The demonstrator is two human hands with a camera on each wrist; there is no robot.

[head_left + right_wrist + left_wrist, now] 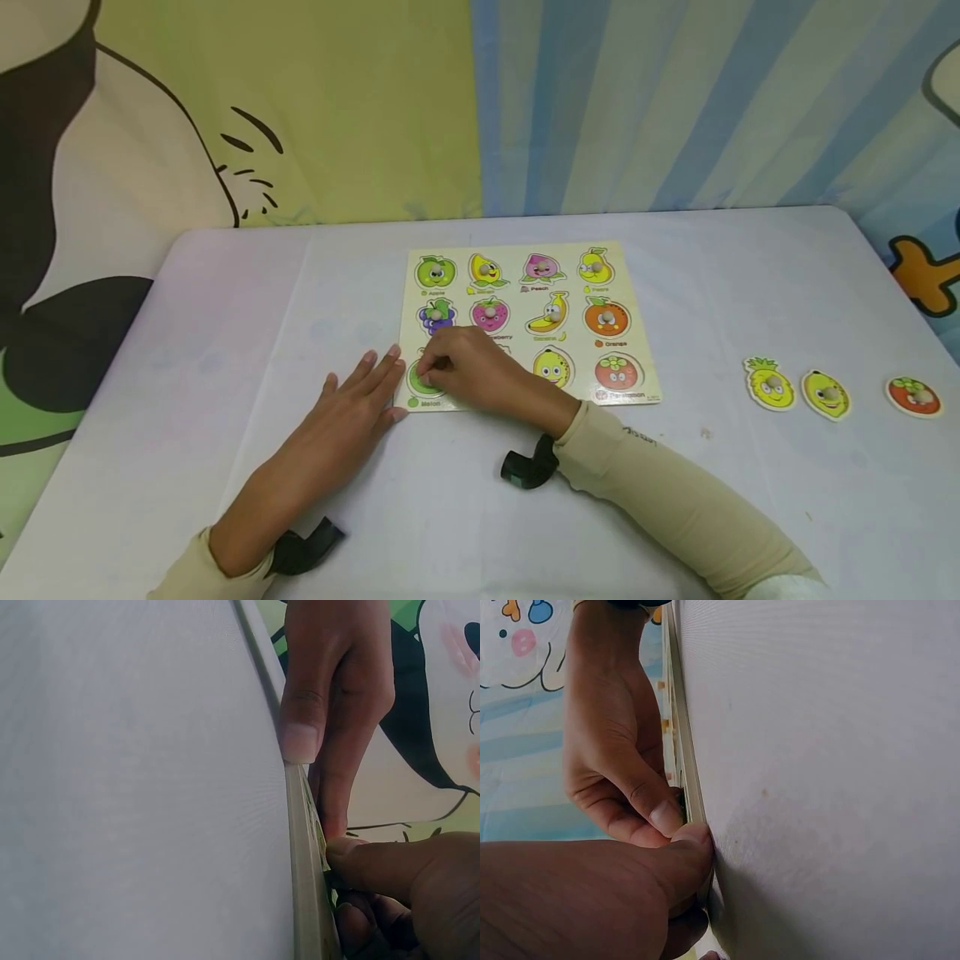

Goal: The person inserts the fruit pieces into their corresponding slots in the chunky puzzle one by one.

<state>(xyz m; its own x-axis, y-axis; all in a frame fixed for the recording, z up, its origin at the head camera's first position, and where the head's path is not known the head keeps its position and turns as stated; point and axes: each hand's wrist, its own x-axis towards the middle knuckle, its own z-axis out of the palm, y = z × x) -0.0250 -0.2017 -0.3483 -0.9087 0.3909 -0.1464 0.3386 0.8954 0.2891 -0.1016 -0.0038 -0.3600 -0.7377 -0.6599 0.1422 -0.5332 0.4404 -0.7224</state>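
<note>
A fruit peg puzzle board [575, 340] lies on the white table. At its lower left corner is the round green melon piece [420, 383], which my right hand [480, 371] pinches from above between thumb and fingers; its knob is hidden by them. My left hand [348, 425] rests at the board's left edge with fingers nearly straight. Its thumb [301, 742] presses the board's rim in the right wrist view. Knobbed fruit pieces, such as the strawberry [483, 321] and orange [600, 325], sit in the upper rows. The lemon [551, 375] and persimmon [617, 379] pictures show no knobs.
To the right of the board lie three loose knobbed pieces: a pineapple [765, 398], a yellow lemon [817, 392] and a red persimmon [926, 404]. A printed cloth backdrop [360, 108] hangs behind the table [525, 533]. Each wrist wears a black camera mount [528, 469].
</note>
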